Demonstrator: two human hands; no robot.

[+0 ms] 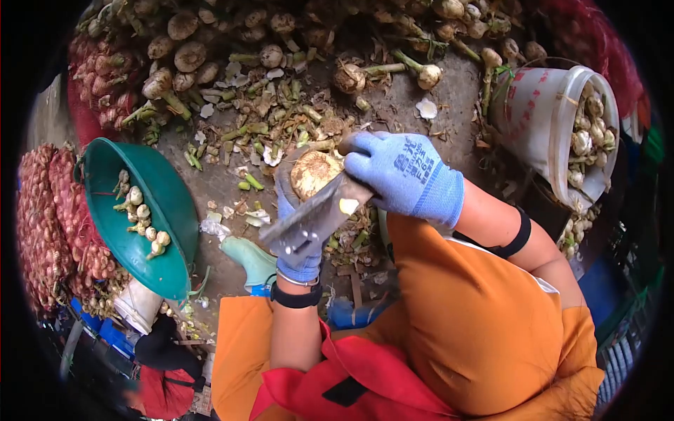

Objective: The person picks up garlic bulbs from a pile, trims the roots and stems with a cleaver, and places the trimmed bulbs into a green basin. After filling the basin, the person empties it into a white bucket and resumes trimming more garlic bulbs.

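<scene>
Near the center of a scrap-strewn floor [456,105], a broad knife [309,223] and a garlic bulb [313,175] meet between two gloved hands.

The left hand [307,258], partly hidden behind the blade, cups the bulb just off center toward 11 o'clock; the right hand [399,172] is closed around the knife's handle end, the blade pointing toward 8 o'clock. Whether the edge has bitten cannot be told. A teal basin [123,238] lies at 9 o'clock and a white bucket [526,105] at 2 o'clock, both containing bulbs. Should the edge skid off the rounded bulb, it could strike the left fingers [283,200] close by; a loose hold could let the bulb twist and misdirect the stroke.
</scene>
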